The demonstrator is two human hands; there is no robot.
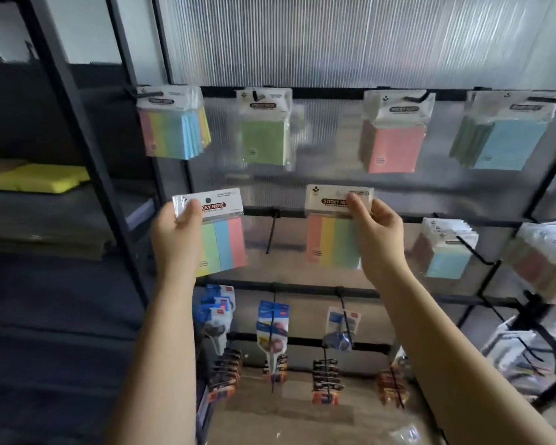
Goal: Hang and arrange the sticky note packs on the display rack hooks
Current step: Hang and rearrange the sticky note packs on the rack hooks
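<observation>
My left hand (177,239) grips a striped sticky note pack (223,236) by its white header, thumb over the label. My right hand (377,234) holds a second striped pack (329,239) the same way, in front of the rack's middle rail (289,213). Between the two packs a bare black hook (272,234) juts out from that rail. On the top rail hang a multicolour pack stack (174,123), a green pack (265,136), a pink pack (395,139) and a blue pack (507,136).
More blue packs (446,248) hang on a hook at the right of the middle rail. Lower rails carry other carded goods (272,335). A dark shelving unit (61,123) with a yellow item (42,178) stands at the left.
</observation>
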